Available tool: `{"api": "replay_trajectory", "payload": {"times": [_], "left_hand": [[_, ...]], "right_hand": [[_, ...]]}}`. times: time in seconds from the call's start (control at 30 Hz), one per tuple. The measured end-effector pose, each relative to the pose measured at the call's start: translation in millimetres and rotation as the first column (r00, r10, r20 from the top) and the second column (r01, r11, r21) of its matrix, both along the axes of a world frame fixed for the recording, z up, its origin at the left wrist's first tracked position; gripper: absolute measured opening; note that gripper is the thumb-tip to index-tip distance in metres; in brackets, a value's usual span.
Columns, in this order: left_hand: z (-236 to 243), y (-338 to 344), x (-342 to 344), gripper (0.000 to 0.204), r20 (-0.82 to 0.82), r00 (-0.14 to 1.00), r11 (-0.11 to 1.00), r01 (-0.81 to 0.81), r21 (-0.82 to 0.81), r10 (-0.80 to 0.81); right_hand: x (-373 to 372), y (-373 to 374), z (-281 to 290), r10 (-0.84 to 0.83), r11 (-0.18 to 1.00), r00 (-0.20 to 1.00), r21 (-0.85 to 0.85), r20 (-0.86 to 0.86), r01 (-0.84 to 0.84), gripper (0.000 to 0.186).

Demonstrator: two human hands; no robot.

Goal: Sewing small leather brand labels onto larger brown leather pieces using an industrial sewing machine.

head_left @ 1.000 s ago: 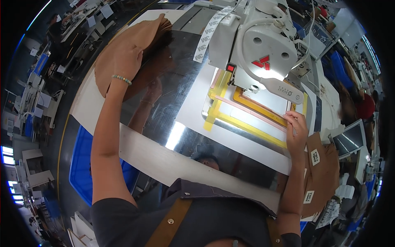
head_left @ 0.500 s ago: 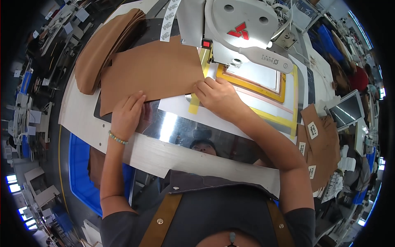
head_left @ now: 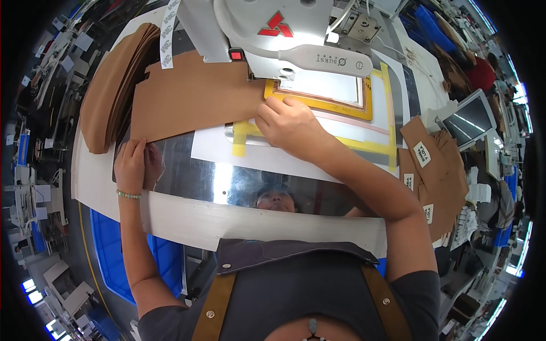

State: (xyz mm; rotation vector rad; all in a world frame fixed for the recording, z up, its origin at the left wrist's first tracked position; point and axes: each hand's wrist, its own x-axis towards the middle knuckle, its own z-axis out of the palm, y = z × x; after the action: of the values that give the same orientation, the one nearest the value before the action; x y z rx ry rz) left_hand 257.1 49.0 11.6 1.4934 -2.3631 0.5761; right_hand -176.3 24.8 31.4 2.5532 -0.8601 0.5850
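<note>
A flat brown leather-like panel (head_left: 193, 96) lies across the shiny metal plate, with its right end under the sewing machine's head (head_left: 273, 34). My left hand (head_left: 131, 167) pinches the panel's lower left corner. At the lower right corner, my right hand (head_left: 290, 128) has its fingers curled on the panel's edge; that corner is partly hidden under them. Just beyond this hand lies a yellow-edged rectangular frame (head_left: 367, 102) with a clear middle, on white sheeting (head_left: 213, 142) bordered by yellow tape (head_left: 364, 146).
A folded stack of brown pieces (head_left: 108, 96) stands at the left. Brown pieces with white labels (head_left: 443, 170) lie at the right, below a small screen (head_left: 471, 118). A white strip (head_left: 168, 34) hangs over the panel. Under the table's left edge is a blue bin (head_left: 108, 244).
My left hand has slid left along the panel's lower edge to its corner. The panel's right end has moved under the machine head, and my right hand has stayed by that end.
</note>
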Motion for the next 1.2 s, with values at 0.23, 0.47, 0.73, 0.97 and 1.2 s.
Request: {"api": "replay_trajectory", "payload": {"times": [0.23, 0.47, 0.73, 0.97, 1.2], "left_hand": [[3.5, -76.1, -106.2, 0.035, -0.068, 0.919, 0.920, 0.390, 0.021, -0.388], [4.4, -103.5, -212.6, 0.027, 0.025, 0.704, 0.703, 0.711, -0.022, -0.710], [9.5, -85.2, -208.4, 0.028, -0.086, 0.785, 0.785, 0.619, 0.039, -0.614], [6.2, -80.8, -206.5, 0.024, -0.130, 0.822, 0.829, 0.559, -0.008, -0.555], [4.6, -80.4, -204.3, 0.024, -0.108, 0.825, 0.832, 0.555, -0.028, -0.554]], "right_hand": [[-115.0, 38.5, 12.7, -0.207, 0.975, 0.967, 0.045, -0.149, 0.216, 0.006], [-214.6, 68.1, 16.7, -0.448, 0.888, 0.872, 0.018, -0.196, 0.460, 0.008], [-225.0, 82.8, -10.9, -0.484, 0.875, 0.875, 0.041, 0.020, 0.483, 0.020], [-222.6, 84.0, -12.2, -0.495, 0.869, 0.862, 0.081, 0.111, 0.489, 0.014], [-220.3, 82.2, -12.7, -0.486, 0.874, 0.862, 0.101, 0.144, 0.476, 0.009]]}}
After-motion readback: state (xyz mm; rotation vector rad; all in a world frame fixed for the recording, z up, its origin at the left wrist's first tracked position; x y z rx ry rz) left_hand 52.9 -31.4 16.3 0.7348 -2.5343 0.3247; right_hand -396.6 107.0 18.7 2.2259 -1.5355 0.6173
